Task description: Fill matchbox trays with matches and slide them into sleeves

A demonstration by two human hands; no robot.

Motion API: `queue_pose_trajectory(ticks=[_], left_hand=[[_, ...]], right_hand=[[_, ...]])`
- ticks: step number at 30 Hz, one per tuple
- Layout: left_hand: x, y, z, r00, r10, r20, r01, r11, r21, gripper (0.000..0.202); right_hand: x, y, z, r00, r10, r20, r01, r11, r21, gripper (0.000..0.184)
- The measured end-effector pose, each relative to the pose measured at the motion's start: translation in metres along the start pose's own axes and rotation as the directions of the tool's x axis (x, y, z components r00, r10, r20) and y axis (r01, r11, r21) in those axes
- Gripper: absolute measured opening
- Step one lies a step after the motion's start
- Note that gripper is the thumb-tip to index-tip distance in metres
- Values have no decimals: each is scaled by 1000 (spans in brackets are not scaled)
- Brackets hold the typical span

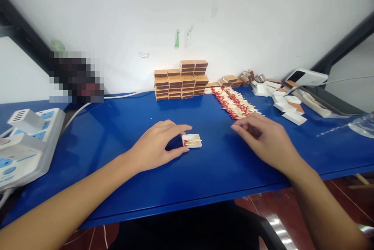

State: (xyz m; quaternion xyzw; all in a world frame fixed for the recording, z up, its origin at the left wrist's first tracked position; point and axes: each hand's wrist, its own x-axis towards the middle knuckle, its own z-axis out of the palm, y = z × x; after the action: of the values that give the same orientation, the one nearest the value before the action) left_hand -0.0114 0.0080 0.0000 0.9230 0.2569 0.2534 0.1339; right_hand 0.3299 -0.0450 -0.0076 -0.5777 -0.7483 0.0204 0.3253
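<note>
A small white matchbox tray (192,140) with a few red-tipped matches in it lies on the blue table (122,133). My left hand (159,144) rests beside it, thumb and forefinger pinching the tray's left end. My right hand (267,139) lies palm down to the right, fingers curled toward the near end of a long pile of loose matches (233,101). Whether it holds any matches is hidden under the fingers.
A stack of brown matchboxes (181,80) stands against the white wall. Loose brown sleeves (230,80) and empty white trays (284,103) lie at the back right. A white power strip (26,140) with plugs sits at the left. A dark chair edge (257,226) shows below.
</note>
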Motion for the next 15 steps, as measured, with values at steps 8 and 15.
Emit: queue_pose_trajectory(ticks=[8, 15], left_hand=[[-2, 0, -3, 998, 58, -22, -59, 998, -18, 13], [-18, -3, 0, 992, 15, -122, -18, 999, -29, 19]], right_hand=[[-11, 70, -31, 972, 181, -150, -209, 958, -196, 37], [-19, 58, -31, 967, 190, -168, -219, 959, -181, 27]])
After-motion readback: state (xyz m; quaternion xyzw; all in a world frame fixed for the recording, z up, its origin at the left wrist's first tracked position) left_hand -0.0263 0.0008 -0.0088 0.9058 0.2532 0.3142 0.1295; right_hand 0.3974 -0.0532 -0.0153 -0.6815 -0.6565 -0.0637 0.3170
